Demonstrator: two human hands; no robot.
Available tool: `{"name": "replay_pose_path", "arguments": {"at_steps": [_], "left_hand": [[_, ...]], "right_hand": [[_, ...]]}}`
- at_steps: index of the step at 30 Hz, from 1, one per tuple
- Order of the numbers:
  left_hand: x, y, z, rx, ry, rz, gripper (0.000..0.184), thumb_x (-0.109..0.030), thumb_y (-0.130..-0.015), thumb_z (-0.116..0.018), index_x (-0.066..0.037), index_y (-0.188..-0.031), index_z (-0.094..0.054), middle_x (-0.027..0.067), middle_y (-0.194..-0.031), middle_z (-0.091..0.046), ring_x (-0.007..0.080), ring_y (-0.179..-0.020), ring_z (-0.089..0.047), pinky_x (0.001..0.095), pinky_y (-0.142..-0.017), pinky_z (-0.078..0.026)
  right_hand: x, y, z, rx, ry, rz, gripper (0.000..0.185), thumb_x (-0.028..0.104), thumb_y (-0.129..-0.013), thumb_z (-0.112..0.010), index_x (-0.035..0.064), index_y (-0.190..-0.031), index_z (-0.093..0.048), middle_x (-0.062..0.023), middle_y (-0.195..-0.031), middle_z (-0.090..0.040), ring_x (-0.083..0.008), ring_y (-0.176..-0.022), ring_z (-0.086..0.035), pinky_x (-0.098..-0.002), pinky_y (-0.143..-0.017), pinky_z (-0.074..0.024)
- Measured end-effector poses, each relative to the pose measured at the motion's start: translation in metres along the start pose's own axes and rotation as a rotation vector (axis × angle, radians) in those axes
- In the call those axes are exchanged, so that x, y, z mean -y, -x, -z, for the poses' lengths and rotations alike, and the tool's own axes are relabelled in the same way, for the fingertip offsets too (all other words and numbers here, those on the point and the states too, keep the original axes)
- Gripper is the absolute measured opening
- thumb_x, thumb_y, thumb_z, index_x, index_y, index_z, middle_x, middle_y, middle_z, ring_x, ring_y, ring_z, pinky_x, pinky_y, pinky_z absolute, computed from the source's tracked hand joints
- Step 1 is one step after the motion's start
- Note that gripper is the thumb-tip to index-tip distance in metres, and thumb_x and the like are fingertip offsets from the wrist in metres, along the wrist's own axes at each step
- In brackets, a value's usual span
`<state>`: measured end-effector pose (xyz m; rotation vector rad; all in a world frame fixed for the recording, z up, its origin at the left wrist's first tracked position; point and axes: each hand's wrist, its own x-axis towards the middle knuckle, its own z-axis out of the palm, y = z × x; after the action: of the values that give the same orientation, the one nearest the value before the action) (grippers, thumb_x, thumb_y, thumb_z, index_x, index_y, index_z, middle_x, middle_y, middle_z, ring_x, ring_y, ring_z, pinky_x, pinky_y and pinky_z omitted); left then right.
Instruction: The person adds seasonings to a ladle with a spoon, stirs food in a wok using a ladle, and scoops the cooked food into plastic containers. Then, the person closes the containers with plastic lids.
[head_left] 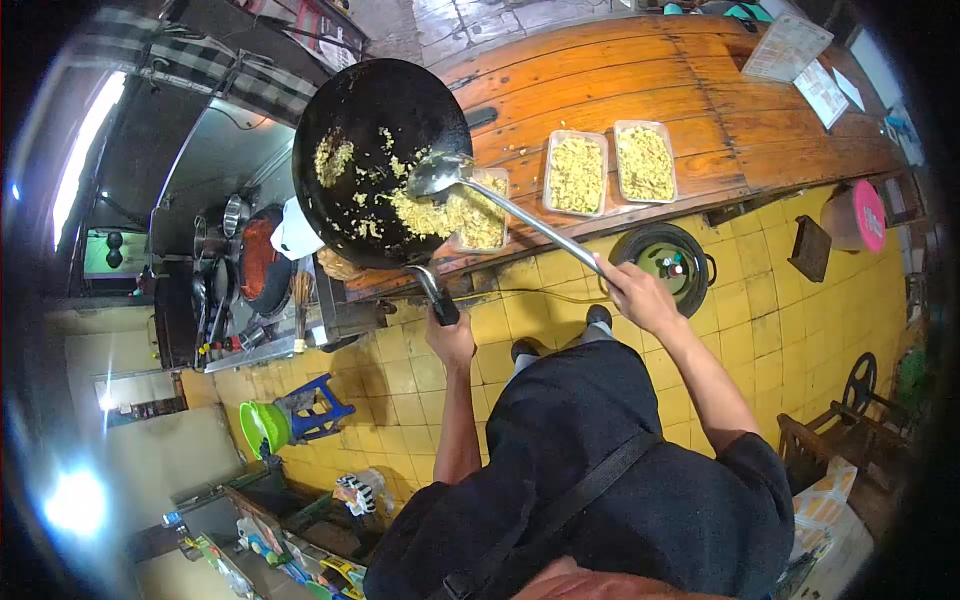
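Observation:
My left hand (452,338) is wrapped round the handle of a large black wok (385,110), which is tilted over the counter's edge. Yellow fried rice (420,215) lies along its lower side, with bits stuck higher up. My right hand (640,292) grips the long shaft of a metal ladle (530,220). The ladle's bowl is inside the wok near the rim, close to the rice. A clear plastic container (490,240) holding rice sits under the wok's right rim, which partly hides it. Two more filled containers, a middle one (547,190) and a right one (672,190), stand alongside.
The wooden counter (640,70) stretches to the right, with printed menus (790,48) on it. At left are a pan of red sauce (262,265) and several utensils. A round black tub (690,240), a blue stool (325,410) and a pink-lidded bucket (850,215) stand on yellow tiles.

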<state>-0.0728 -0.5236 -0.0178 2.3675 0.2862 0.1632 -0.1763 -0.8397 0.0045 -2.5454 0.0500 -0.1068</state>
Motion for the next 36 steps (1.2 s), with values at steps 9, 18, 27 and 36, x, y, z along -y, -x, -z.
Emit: {"name": "replay_pose_path", "arguments": {"at_steps": [9, 18, 27, 36], "left_hand": [[-0.009, 0.002, 0.003, -0.035, 0.085, 0.034, 0.032, -0.011, -0.066, -0.066, 0.002, -0.093, -0.056, 0.0106, -0.072, -0.057, 0.025, -0.063, -0.054, 0.0365, -0.062, -0.044], [0.01, 0.001, 0.004, 0.013, 0.057, 0.052, 0.03, -0.013, -0.065, -0.067, 0.001, -0.089, -0.055, 0.0123, -0.072, -0.058, 0.0266, -0.063, -0.055, 0.0382, -0.062, -0.045], [0.024, -0.011, 0.0, -0.06, -0.037, -0.035, 0.042, -0.015, -0.067, -0.068, 0.002, -0.103, -0.057, 0.0166, -0.08, -0.062, 0.0297, -0.07, -0.062, 0.0398, -0.066, -0.047], [0.032, -0.015, 0.007, 0.051, 0.111, 0.081, 0.037, -0.015, -0.066, -0.069, 0.001, -0.097, -0.056, 0.0128, -0.078, -0.06, 0.0273, -0.072, -0.059, 0.038, -0.069, -0.046]], "right_hand": [[-0.035, 0.04, 0.031, 0.083, 0.252, -0.01, 0.054, 0.012, -0.081, -0.06, 0.0265, -0.132, -0.049, -0.0085, -0.086, -0.058, -0.0306, -0.064, -0.06, -0.0401, -0.054, -0.0505], [-0.003, 0.008, -0.015, -0.054, 0.008, -0.001, 0.054, 0.013, -0.083, -0.058, 0.0298, -0.133, -0.046, -0.007, -0.085, -0.057, -0.0308, -0.066, -0.06, -0.0415, -0.058, -0.0512], [-0.041, 0.046, 0.017, -0.019, 0.223, -0.074, 0.054, 0.006, -0.081, -0.059, 0.026, -0.131, -0.051, -0.0077, -0.084, -0.059, -0.0274, -0.069, -0.061, -0.0382, -0.056, -0.0507], [-0.017, 0.021, 0.001, -0.027, 0.177, -0.037, 0.059, 0.007, -0.083, -0.054, 0.0296, -0.135, -0.043, -0.0081, -0.086, -0.054, -0.0305, -0.068, -0.061, -0.0406, -0.058, -0.0513]]}}
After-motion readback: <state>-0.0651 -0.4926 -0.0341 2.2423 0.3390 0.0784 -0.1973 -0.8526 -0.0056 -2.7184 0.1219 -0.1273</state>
